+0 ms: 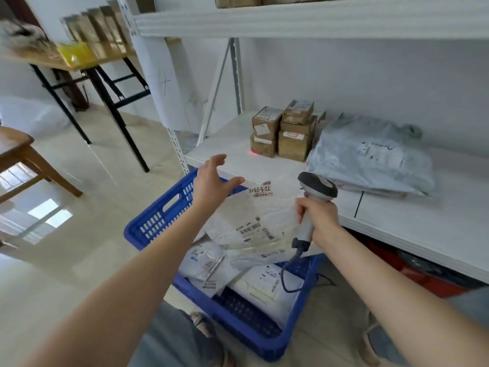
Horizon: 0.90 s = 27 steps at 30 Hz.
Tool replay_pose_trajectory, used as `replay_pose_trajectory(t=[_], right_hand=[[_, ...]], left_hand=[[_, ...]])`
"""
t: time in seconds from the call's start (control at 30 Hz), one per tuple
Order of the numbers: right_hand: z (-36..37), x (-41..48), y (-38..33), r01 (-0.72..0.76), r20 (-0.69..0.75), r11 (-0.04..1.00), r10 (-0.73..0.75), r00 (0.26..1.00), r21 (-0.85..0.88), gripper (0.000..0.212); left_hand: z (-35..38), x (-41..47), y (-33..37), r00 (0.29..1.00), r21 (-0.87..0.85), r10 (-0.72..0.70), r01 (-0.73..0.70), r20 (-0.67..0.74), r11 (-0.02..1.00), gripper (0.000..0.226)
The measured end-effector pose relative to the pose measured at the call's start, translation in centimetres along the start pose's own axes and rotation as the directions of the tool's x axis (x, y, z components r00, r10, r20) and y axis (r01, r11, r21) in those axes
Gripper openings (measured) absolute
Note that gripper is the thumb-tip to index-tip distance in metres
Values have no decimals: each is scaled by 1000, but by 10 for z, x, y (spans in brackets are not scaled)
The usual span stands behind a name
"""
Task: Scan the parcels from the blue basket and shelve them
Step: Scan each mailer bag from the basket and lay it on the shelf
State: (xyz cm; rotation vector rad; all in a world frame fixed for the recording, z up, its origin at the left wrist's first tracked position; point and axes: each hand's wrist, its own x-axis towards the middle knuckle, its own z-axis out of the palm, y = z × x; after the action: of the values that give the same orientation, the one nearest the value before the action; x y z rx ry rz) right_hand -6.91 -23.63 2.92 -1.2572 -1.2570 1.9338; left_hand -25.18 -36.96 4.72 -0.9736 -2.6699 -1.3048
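Head view, looking down over both forearms: the blue basket (156, 221) sits on the floor against the front edge of the white shelf (397, 218). In it are several white and grey parcels (209, 266), lying flat and overlapping. 1 larger white parcel (254, 215) lies tilted on top of them. Its far end reaches up to the shelf's front edge, and a label reading 72-5-2516 shows near that end.

The left hand (211, 184) hangs over the basket's far left corner with fingers spread wide and thumb out, holding nothing. I cannot tell whether the thumb touches the tilted parcel.

The right hand (317, 215) is wrapped tight around the handle of the scanner (317, 185), just beside the parcel's right edge. The scanner's grey head points toward the shelf and its cable (287, 276) loops down over the basket. A red spot (252, 153) glows on the shelf surface, just in front of a stack of small cardboard boxes (288, 131) near the shelf's back left corner. Grey mailer bags (370, 157) lie piled to the right of the boxes.
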Motion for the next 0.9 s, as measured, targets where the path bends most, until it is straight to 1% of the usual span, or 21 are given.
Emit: replay_pose_trajectory(t=[0.03,0.07,0.1,0.13,0.17,0.2,0.23,0.27,0.3,0.33,0.4,0.43,0.47,0.53,0.63,0.73,0.83,0.9], right_hand=[[-4,-1,-1,-7,-8,1000,7,1000,19,20],[-8,-2,-1,-19,-13,999,19,1000,44,20],[-12,-3,-2,-32,-17,997,33,999,72,20],[-15,-3,-2,-43,-19,994,45,999,97,20],[-18,-4,-3,-52,-14,991,55,998,119,20],[-20,-4,-2,-61,-4,989,62,998,138,20],[-23,-5,-2,-71,8,987,71,997,147,20],[-26,-5,-2,-80,18,986,78,997,149,21],[-28,-5,-2,-86,24,985,84,996,150,21],[-30,-4,-2,-89,25,984,86,996,155,21],[-33,-3,-2,-90,20,982,88,996,167,20],[-34,-2,-2,-95,14,981,94,995,172,20],[-36,-1,-1,-103,8,978,104,995,179,19],[-38,0,0,-118,1,973,121,993,197,19],[-38,0,2,-105,-33,977,113,993,184,18],[-37,-5,8,-48,-83,987,62,995,156,12],[-39,-17,18,2,-87,987,12,996,160,8],[-40,-29,26,21,-66,991,-13,998,129,9]], left_hand=[[-5,-7,-13,997,15,-44,45,-65,999,73],[-9,-14,-24,989,10,-110,111,-101,994,79],[-12,-21,-34,973,-19,-205,204,-111,979,86],[-14,-29,-42,941,-70,-322,316,-102,946,94],[-15,-36,-50,894,-142,-443,431,-69,891,99],[-15,-43,-57,841,-233,-541,526,-4,818,99],[-13,-50,-64,794,-330,-600,594,96,734,95],[-11,-56,-69,767,-412,-607,632,209,656,87],[-9,-62,-72,757,-458,-578,648,305,608,75],[-6,-66,-72,764,-482,-536,644,360,594,61],[-2,-69,-67,787,-526,-497,615,366,587,29],[-1,-69,-64,794,-544,-490,606,360,580,17],[0,-70,-60,796,-550,-483,603,365,578,11],[3,-70,-56,789,-544,-464,614,402,572,10],[9,-71,-55,770,-558,-490,636,409,533,8],[13,-72,-54,769,-572,-509,633,386,522,5],[16,-73,-57,759,-568,-537,641,368,517,4],[19,-75,-60,748,-557,-545,654,379,512,4]])
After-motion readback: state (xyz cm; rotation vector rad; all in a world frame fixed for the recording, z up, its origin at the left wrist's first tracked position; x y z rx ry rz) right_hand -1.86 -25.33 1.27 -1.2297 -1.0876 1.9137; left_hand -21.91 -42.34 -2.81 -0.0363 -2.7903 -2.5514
